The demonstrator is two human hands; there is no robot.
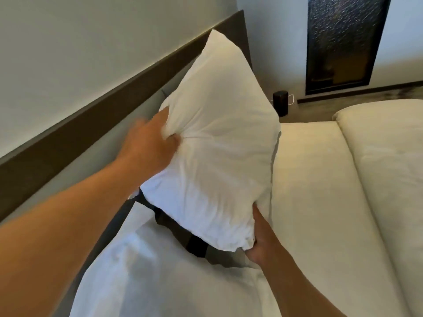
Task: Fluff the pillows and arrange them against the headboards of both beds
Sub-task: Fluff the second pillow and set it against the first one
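Both hands grip a white pillow (215,143) raised before the dark headboard (91,115): left hand (153,143) bunching its side, right hand (261,239) clutching the lower corner. Squeezing evenly should plump it best.

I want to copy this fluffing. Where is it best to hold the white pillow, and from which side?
Probably at opposite ends. The pillow stands tilted on a corner, so the left hand pinches the soft upper edge from the headboard side, while the right hand cups the lower corner from below. Bunched fabric gives each grip purchase.
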